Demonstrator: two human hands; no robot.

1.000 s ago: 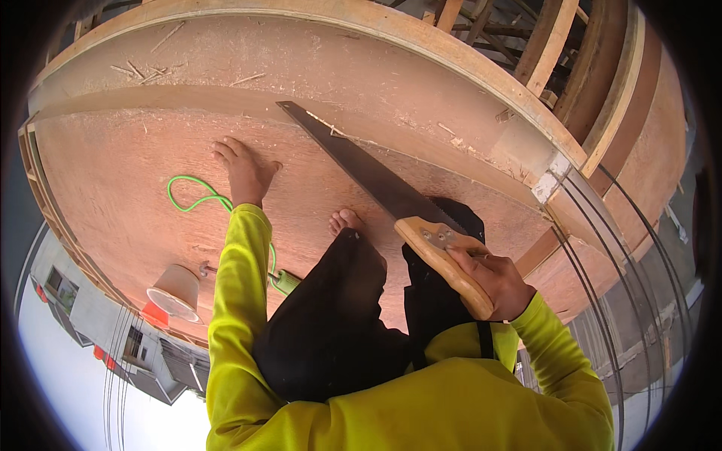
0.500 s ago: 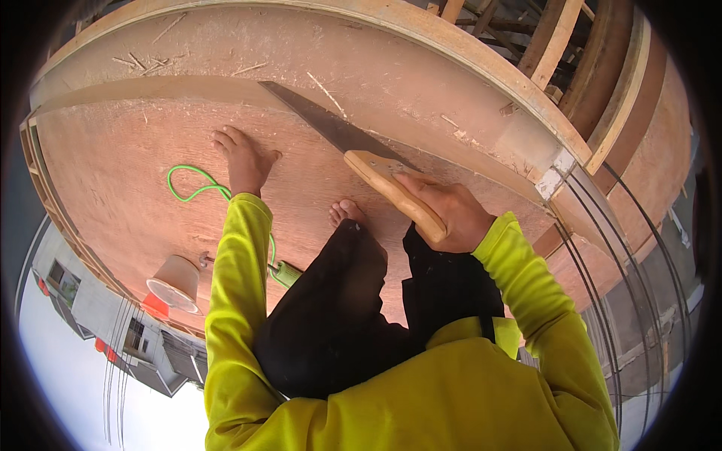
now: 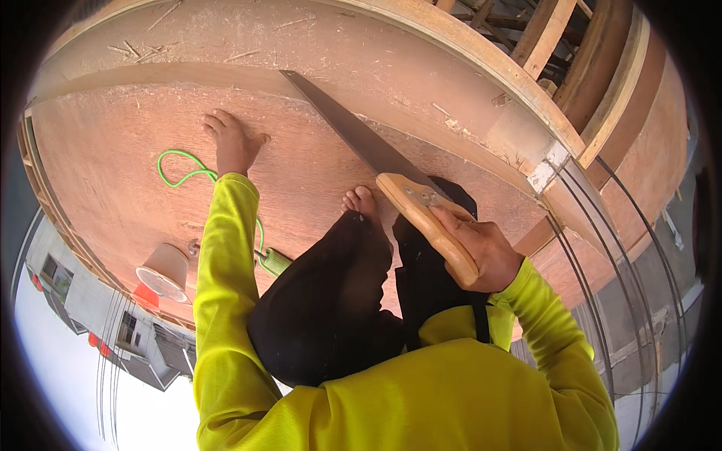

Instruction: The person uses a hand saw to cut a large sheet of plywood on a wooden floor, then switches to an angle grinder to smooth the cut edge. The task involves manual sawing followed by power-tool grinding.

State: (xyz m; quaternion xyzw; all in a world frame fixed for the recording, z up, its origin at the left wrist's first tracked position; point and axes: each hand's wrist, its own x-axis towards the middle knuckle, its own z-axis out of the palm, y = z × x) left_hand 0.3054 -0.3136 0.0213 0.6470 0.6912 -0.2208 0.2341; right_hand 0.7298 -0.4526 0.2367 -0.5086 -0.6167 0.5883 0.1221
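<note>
My right hand (image 3: 487, 252) is wrapped round the wooden handle of a handsaw (image 3: 353, 135). Its dark blade slants away to the far left, the tip lying at the edge of the plywood panel (image 3: 301, 173), beside a raised strip of board. Flat on that panel, left of the saw, rests my left hand (image 3: 232, 141), fingers spread and holding nothing. Near its wrist lies a looped green cord (image 3: 177, 154), which runs behind my sleeve to a green cylindrical piece (image 3: 274, 261) by my knee. My bare foot (image 3: 360, 201) stands on the panel.
A pale bucket (image 3: 164, 270) lies tipped at the left, with a red object (image 3: 147, 296) beside it and a hammer-like tool head (image 3: 194, 246) close by. Wood splinters (image 3: 135, 52) are scattered beyond the panel. Timber framing (image 3: 545, 37) stands far right; black cables (image 3: 624, 248) run down the right side.
My right hand has drawn the saw back toward me and to the right. My left hand stays flat on the panel; the whole view has shifted slightly.
</note>
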